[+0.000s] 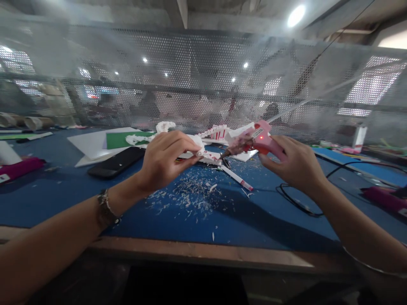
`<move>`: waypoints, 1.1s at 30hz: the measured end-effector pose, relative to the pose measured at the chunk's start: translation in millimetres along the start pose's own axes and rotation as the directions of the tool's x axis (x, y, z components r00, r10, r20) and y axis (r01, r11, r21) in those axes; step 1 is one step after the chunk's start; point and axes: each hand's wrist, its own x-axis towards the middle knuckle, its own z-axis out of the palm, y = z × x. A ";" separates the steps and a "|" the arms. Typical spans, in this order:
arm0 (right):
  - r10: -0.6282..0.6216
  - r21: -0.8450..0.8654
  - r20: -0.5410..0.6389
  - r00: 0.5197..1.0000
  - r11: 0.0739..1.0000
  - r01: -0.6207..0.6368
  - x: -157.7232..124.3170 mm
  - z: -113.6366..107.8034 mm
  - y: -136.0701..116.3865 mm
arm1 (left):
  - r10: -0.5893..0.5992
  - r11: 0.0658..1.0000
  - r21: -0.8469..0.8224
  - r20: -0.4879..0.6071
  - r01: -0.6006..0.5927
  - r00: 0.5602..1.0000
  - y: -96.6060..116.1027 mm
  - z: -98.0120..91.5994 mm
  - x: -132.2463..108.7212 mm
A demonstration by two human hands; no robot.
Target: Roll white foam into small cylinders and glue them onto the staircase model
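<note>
My right hand (294, 163) grips a pink hot glue gun (259, 140) with a small red light lit; its nozzle points left toward the piece in my other hand. My left hand (165, 159) is closed in a pinch on a small white foam piece (199, 149) with red marks, held above the blue table (79, 195). The gun's tip is almost touching that piece. A bracelet sits on my left wrist.
White foam shavings (190, 197) litter the mat below my hands. A black phone (116, 163) lies to the left, beside white and green sheets (104, 142). A white pen (238, 178), a black cable (295, 201) and a perforated screen (203, 76) behind the table are also here.
</note>
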 end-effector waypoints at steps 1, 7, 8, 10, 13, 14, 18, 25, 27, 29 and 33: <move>0.061 -0.035 0.181 0.981 0.998 -0.056 1.6 1.8 8.4 | -0.025 0.999 -0.039 -0.005 0.025 1.000 0.5 0.1 0.4; 0.113 -0.050 0.406 0.907 0.994 -0.101 -0.2 16.1 52.6 | -0.419 0.842 -0.317 0.125 0.437 0.899 9.5 6.5 -0.8; 0.116 -0.056 0.402 0.909 0.993 -0.102 -0.5 15.7 53.1 | -0.478 0.787 -0.354 0.169 0.506 0.862 12.0 8.2 -1.6; 0.115 -0.068 0.340 0.933 0.993 -0.098 -0.1 11.0 44.3 | -0.558 0.677 -0.405 0.264 0.615 0.787 17.8 11.5 -3.1; 0.061 -0.031 0.204 0.977 0.998 -0.056 -0.5 -2.0 9.7 | -0.597 0.568 -0.415 0.386 0.711 0.703 27.7 14.3 -4.0; 0.027 0.006 0.177 0.984 1.000 -0.028 -2.1 -6.3 -4.7 | -0.597 0.547 -0.413 0.417 0.728 0.685 30.9 14.7 -3.9; -0.293 0.311 -0.117 0.949 0.897 0.315 -15.5 -17.3 -50.5 | -0.574 0.522 -0.408 0.482 0.749 0.662 40.9 14.7 -3.8; -0.426 0.417 -0.089 0.900 0.805 0.422 -23.7 -11.9 -60.3 | -0.525 0.557 -0.413 0.497 0.721 0.691 47.5 15.1 -4.5; -0.437 0.419 -0.104 0.894 0.796 0.438 -23.1 -10.5 -60.0 | -0.508 0.576 -0.416 0.492 0.703 0.707 47.8 15.0 -4.6; -0.438 0.419 -0.116 0.891 0.792 0.444 -23.5 -10.3 -60.0 | -0.497 0.592 -0.415 0.486 0.691 0.718 47.7 14.8 -5.0; -0.442 0.412 -0.114 0.890 0.794 0.447 -25.9 -11.3 -60.1 | -0.496 0.603 -0.412 0.477 0.683 0.726 46.8 14.5 -5.4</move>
